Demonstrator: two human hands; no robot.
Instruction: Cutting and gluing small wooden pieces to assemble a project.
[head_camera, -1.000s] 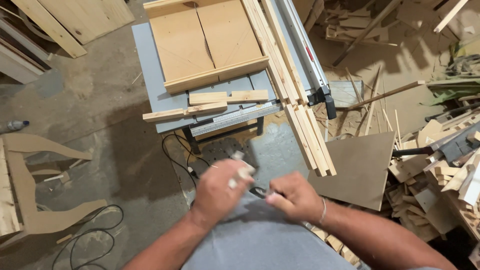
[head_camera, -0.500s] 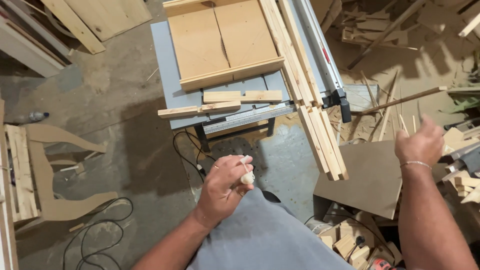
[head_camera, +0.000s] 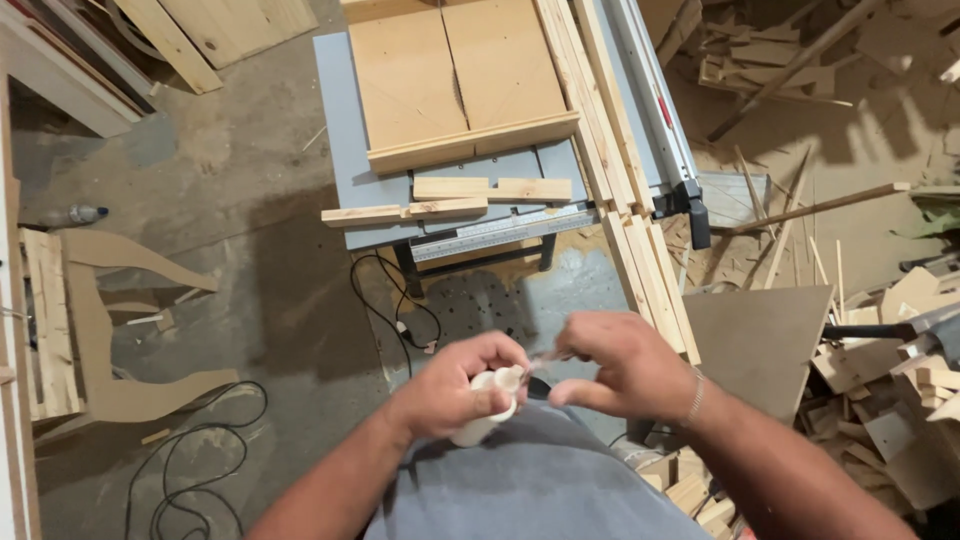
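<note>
My left hand (head_camera: 455, 390) is closed around a small white bottle (head_camera: 487, 412), held in front of my grey shirt. My right hand (head_camera: 620, 368) meets it from the right, with fingertips pinching at the bottle's top (head_camera: 512, 377); something small and dark shows just under those fingers. Both hands hover above the concrete floor, near the front edge of a grey table saw (head_camera: 345, 190). On the saw sit a wooden sled (head_camera: 455, 85), short wood pieces (head_camera: 450, 198) and long wooden strips (head_camera: 620, 180).
Black cables (head_camera: 385, 300) lie on the floor under the saw and at the lower left. Curved cut boards (head_camera: 120, 330) lie on the left. Heaps of wood offcuts (head_camera: 900, 350) and a flat brown panel (head_camera: 755, 345) fill the right side.
My right hand was stretched out to the right half a second ago; it has come back to the bottle in my left hand and now grips its top.
</note>
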